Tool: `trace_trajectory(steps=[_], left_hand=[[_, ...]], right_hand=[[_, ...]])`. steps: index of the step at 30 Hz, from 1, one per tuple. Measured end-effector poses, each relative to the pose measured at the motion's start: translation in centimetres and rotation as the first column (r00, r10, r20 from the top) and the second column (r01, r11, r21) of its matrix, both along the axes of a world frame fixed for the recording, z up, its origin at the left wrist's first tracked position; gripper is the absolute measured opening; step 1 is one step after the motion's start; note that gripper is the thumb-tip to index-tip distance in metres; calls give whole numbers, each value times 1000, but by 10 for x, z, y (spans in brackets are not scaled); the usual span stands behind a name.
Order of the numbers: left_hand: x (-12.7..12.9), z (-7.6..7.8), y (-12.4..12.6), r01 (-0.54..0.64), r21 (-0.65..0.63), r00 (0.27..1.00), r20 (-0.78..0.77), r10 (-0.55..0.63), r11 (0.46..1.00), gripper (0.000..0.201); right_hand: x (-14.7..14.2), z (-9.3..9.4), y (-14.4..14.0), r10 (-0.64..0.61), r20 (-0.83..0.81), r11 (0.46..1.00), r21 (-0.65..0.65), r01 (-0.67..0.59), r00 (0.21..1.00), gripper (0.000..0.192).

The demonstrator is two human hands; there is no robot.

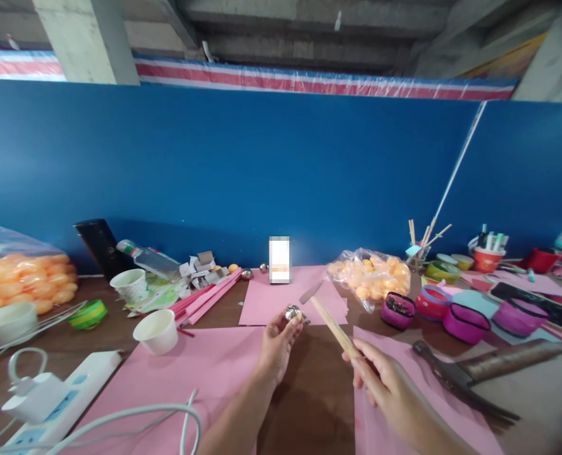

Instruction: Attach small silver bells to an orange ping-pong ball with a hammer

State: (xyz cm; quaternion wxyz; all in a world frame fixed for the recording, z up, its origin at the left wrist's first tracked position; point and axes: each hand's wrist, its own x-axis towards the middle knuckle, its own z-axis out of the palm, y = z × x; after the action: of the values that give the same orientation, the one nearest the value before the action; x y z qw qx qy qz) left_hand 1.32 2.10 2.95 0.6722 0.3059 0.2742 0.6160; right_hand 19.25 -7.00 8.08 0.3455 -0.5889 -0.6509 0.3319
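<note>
Two hands work: my left hand (275, 344) pinches a small, hard, slippery metal ball (293, 313); my right hand (380, 382) grips the light hammer (330, 322) at its wooden handle's end.

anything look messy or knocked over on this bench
A clear bottle lies on its side by the blue wall, next to a loose heap of small boxes. Pink paper strips fan out unevenly below. No spill shows.

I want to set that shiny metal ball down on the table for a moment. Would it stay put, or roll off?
The metal ball, pinched in the left hand, looks round and smooth, so it would probably roll on the bare table. Its polished surface may be slippery. It seems solid, likely heavy for its size; the pink paper might slow it.
</note>
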Motion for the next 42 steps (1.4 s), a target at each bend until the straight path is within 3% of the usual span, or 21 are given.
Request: trace_trajectory(steps=[7,12,19,26,42], left_hand=[[-1,1,0,25,12,999,37,-25,1000,28],[-2,2,-1,28,-29,996,87,-25,999,35],[-4,0,0,62,-70,990,128,-53,996,20],[-4,1,-1,121,-72,979,177,-106,990,35],[-4,0,-1,154,-115,968,217,-126,981,21]], right_hand=[[1,-1,2,-15,-50,1000,-23,13,999,38],[0,-2,3,7,-78,995,-102,-15,997,39],[-2,-1,2,-9,-94,996,-87,1,996,38],[-2,-2,3,-19,-108,998,-56,13,994,37],[-5,0,3,-6,-131,998,-66,-3,991,36]])
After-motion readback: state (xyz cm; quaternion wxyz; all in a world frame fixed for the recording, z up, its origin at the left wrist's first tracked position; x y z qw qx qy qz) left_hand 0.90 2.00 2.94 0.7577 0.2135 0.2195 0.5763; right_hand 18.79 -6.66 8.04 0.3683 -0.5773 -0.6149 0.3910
